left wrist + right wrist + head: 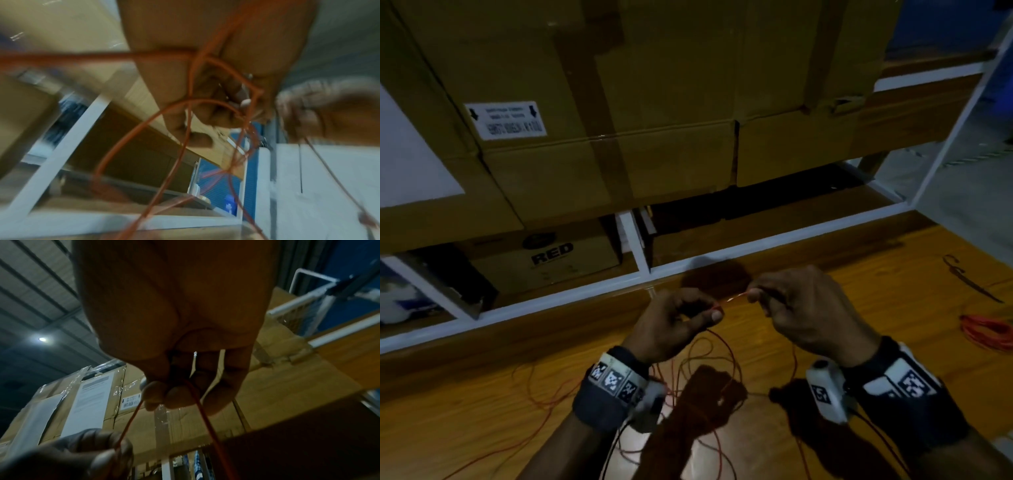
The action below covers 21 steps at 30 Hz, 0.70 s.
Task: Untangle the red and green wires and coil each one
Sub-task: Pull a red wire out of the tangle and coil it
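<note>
Two hands, left hand point(674, 325) and right hand point(808, 308), pinch one red wire point(736, 298) between their fingers.

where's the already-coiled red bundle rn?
Head view, far right: the coiled red bundle lies on the wooden table, right of the right hand, near a dark wire.
</note>
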Tool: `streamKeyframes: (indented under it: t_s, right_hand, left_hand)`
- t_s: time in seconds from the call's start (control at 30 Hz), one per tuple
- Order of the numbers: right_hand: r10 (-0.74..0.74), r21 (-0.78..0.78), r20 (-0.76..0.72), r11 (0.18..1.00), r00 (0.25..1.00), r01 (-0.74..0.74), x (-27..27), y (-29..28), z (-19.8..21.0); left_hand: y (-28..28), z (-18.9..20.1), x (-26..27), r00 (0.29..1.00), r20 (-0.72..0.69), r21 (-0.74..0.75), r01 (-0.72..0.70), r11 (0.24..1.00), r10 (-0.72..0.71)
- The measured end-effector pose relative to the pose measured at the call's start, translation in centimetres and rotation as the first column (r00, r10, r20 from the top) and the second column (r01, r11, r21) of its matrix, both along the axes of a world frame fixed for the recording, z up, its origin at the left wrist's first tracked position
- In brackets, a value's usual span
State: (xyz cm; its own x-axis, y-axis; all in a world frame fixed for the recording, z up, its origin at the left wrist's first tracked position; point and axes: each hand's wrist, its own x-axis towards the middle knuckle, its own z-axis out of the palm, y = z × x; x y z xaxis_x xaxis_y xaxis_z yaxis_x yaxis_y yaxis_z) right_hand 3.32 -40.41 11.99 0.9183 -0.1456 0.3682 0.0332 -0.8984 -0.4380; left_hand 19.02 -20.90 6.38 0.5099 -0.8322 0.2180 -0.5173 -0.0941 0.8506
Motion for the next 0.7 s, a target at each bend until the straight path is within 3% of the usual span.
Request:
streamKeyframes:
  t_s: [0.13, 0.23, 0.47, 0.63, 0.7]
  right_hand:
    - [-0.003, 0.042, 0.067, 0.999, 0.998, 0.0, 0.2, -0.4, 1.4]
    - [0.032, 0.064, 0.043, 0.997, 0.999, -0.035, 0.5, -0.4, 1.0]
    - [0.041, 0.107, 0.053, 0.993, 0.998, -0.047, -1.0, -0.6, 1.0]
    - [-0.106, 0.116, 0.08, 0.989, 0.991, 0.096, -3.1, -3.0, 0.5]
    - [-0.138, 0.124, 0.127, 0.985, 0.982, 0.122, -3.9, -4.0, 0.4]
  left_hand:
    - [-0.4, -0.6, 0.6, 0.988, 0.151, -0.028, -0.012, 1.0, 0.017]
    - [-0.9, -1.4, 1.0, 0.963, 0.266, 0.08, 0.014, 0.997, -0.035]
    - [-1.5, -2.0, 1.9, 0.965, 0.261, 0.11, -0.042, 0.993, 0.012]
    - [-0.8, -1.3, 3.0, 0.94, 0.341, 0.036, -0.051, 0.998, 0.036]
    - [-0.4, -1.1, 3.1, 0.953, 0.285, -0.022, -0.101, 0.995, 0.103]
